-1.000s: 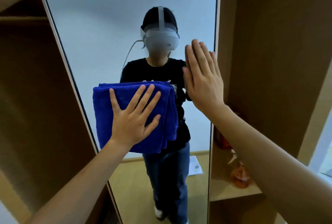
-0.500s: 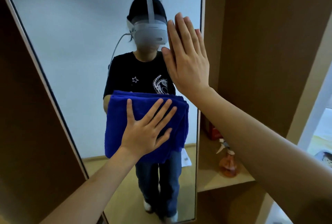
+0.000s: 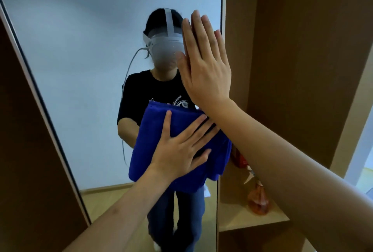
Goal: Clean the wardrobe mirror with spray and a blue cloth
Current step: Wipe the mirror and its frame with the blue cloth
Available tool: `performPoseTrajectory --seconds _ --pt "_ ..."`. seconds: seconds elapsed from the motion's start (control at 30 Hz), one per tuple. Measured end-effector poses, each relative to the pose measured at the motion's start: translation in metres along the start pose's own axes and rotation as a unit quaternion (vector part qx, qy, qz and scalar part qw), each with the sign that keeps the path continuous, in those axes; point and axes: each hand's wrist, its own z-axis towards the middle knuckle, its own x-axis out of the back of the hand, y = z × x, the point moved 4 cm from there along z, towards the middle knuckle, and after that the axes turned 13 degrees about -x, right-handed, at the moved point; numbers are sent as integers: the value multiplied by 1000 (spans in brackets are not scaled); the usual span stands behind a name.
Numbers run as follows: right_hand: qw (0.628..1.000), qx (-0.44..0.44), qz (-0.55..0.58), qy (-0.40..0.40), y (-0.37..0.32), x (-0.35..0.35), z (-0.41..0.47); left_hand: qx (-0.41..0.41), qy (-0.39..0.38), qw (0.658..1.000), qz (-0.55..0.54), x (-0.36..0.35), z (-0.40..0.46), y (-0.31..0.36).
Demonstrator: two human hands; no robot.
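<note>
Your left hand [image 3: 177, 150] lies flat on the blue cloth [image 3: 161, 142], fingers straight and spread, pressing the folded cloth against the mirror [image 3: 80, 70]; nothing is gripped, the palm alone bears on the fabric. The cloth sits in the lower right part of the glass, close to the mirror's right edge, with its lower corner hanging just past your forearm. Your right hand [image 3: 205, 70] is raised above the cloth, palm towards the glass, fingers straight and together; it holds nothing; whether the palm actually touches the glass cannot be told. Your right forearm crosses in front of the cloth's upper right corner. The wardrobe frame [image 3: 282, 70] stands directly right of the mirror; on its shelf [image 3: 242, 221] stands an orange spray bottle [image 3: 259, 199], upright, well apart from both hands and partly hidden behind your right forearm. The reflection shows a person wearing a grey headset [image 3: 163, 47].
</note>
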Motion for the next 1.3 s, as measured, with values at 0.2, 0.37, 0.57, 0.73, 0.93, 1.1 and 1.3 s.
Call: performPoseTrajectory --seconds 0.2,0.37,0.57,0.73,0.93,1.1,1.3 --pt "1000 -2 -3 -20 1 -1 -1 24 -9 1000 5 -2 0 7" --pt "1000 -3 -12 -23 1 -1 -3 -61 -77 995 26 -26 -49 64" --pt "999 -6 -19 -41 2 -1 -9 -99 -70 992 25 -26 -67 71" --pt "997 -10 8 -78 6 3 -56 -81 -41 995 34 -20 -63 53" --pt "994 -22 14 -105 18 10 -121 -44 -6 997 66 -27 -78 63" --pt "993 -26 22 -112 23 9 -165 -32 -14 997 74 -40 -110 94" --pt "994 -29 56 -93 24 9 -191 -31 -8 996 81 -42 -123 95"
